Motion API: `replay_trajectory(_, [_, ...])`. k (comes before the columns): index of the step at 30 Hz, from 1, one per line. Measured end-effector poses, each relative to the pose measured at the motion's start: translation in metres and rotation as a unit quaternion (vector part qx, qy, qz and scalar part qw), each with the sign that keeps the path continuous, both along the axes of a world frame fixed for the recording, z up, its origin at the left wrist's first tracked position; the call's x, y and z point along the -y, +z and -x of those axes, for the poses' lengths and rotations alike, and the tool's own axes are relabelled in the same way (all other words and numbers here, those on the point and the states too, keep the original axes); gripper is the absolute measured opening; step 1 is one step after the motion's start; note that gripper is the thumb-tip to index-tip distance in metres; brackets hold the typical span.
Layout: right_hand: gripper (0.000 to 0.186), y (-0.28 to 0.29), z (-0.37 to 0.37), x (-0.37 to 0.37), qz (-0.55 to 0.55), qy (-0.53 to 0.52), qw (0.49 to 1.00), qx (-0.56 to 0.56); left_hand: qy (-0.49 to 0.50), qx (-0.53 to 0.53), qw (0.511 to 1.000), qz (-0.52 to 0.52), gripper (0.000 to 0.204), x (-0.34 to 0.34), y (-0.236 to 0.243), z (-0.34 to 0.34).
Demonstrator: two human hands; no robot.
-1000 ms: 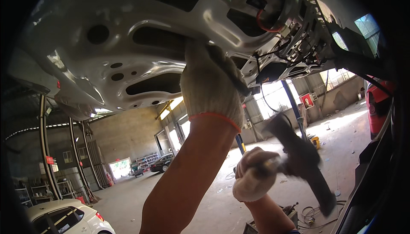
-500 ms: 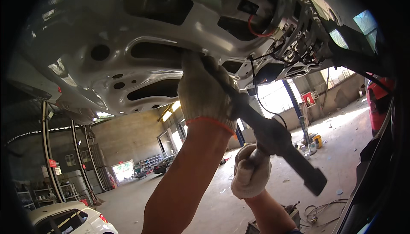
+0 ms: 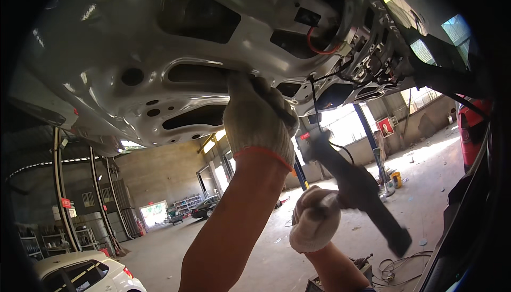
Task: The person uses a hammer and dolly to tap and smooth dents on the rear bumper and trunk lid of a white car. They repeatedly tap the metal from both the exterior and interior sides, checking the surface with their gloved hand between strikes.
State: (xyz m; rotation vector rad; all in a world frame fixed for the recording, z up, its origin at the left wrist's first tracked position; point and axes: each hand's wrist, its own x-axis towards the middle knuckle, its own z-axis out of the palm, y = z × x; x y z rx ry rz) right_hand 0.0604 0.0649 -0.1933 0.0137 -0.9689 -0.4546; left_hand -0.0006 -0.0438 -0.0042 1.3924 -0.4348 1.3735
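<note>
My left hand (image 3: 255, 116), in a white knit glove with a red cuff edge, is raised against the underside of a silver car panel (image 3: 250, 50). Its fingers are closed round a dark metal bar (image 3: 285, 112), whose lower end sticks out toward the right; the upper end is hidden. Lower and to the right, my gloved right hand (image 3: 315, 220) grips the handle of a hammer (image 3: 354, 183). The hammer's long dark head slants down to the right, slightly blurred. Its upper end is a short gap away from the bar.
The panel overhead has cut-outs, a red wire (image 3: 314, 44) and a hanging black cable (image 3: 318, 103). A toolbox (image 3: 362, 268) and a coiled cable (image 3: 391, 270) lie on the floor below. A white car (image 3: 88, 270), lift posts (image 3: 59, 185) and a red vehicle (image 3: 474, 132) stand around.
The hammer head has moved right and down, away from the bar in my left hand. The panel has dropped slightly. Both hands keep their grip.
</note>
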Motion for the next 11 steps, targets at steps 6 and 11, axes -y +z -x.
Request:
replay_trajectory(6, [0.039,0.005,0.001,-0.002,0.01,0.05,0.999,0.004,0.012,0.002,1.0,0.009,0.036,0.004,0.002,0.011])
replay_trajectory(11, [0.043,0.007,-0.003,0.009,0.0,-0.005,1.0,-0.003,-0.003,0.002,1.0,0.012,0.036,0.004,-0.002,0.0])
